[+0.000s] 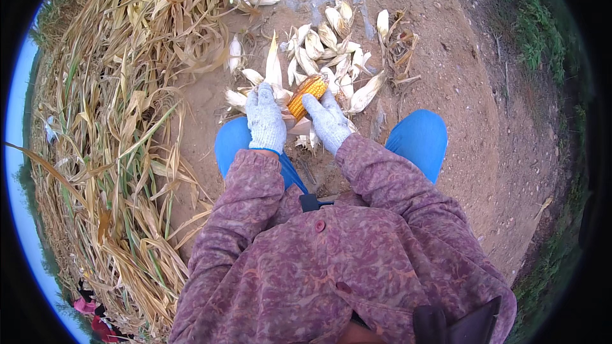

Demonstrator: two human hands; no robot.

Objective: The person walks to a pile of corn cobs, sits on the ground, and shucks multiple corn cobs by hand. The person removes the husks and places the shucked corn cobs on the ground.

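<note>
A bare ear of yellow corn (308, 93) lies tilted between my two gloved hands. My right hand (327, 119), in a pale knitted work glove, holds it from the right, with the thumb across the kernels. My left hand (266, 117), in a matching glove with a blue cuff edge, is closed on pale husk at the ear's lower left; its palm side is hidden. Peeled corn husk (300, 127) hangs below the ear between the hands. Just beyond my left fingertips, a pale husk-covered ear (273, 67) points away from me.
Several husk-covered corn ears (313, 48) are heaped on the bare soil (459, 153) ahead. Cut dry corn stalks (129, 119) cover the left side. My blue-trousered knees (418, 141) flank the work. Green plants (535, 24) edge the right. Red and pink items (95, 317) show far lower left.
</note>
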